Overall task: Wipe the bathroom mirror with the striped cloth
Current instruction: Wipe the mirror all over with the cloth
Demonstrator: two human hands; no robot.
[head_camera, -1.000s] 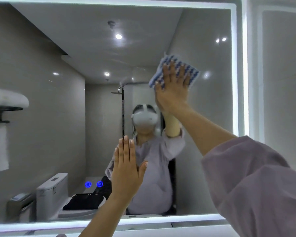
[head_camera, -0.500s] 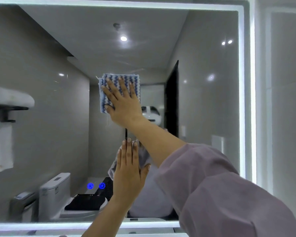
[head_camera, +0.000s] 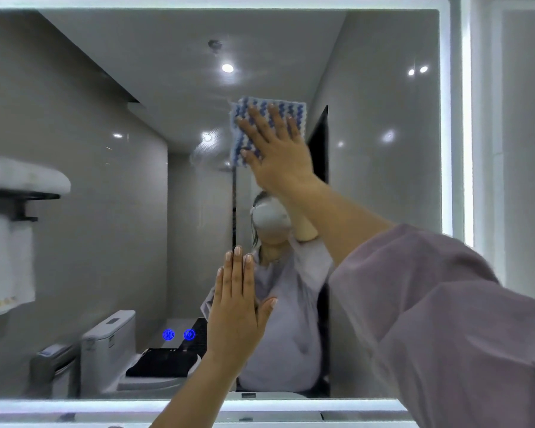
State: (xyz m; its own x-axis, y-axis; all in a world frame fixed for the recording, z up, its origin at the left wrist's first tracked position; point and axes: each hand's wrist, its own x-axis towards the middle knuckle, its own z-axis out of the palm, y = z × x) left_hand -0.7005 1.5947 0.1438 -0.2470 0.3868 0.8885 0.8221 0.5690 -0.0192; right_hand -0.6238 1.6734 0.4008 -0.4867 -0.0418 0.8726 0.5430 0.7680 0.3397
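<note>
The bathroom mirror (head_camera: 383, 196) fills the view, framed by a lit white band. A blue-and-white striped cloth (head_camera: 244, 118) lies flat against the glass just above centre. My right hand (head_camera: 278, 152) presses it there with straight, spread fingers, the arm reaching up from the lower right in a mauve sleeve. My left hand (head_camera: 237, 307) rests flat on the mirror lower down, fingers straight and pointing up, holding nothing.
The lit frame edge (head_camera: 445, 118) runs down the right side and along the bottom. Two blue touch icons (head_camera: 179, 334) glow on the glass left of my left hand. The mirror reflects a toilet, a towel rack and a person wearing a headset.
My right hand has slid the cloth across the glass, first from the upper right to the left, then back to the right. My left hand has stayed in place.
</note>
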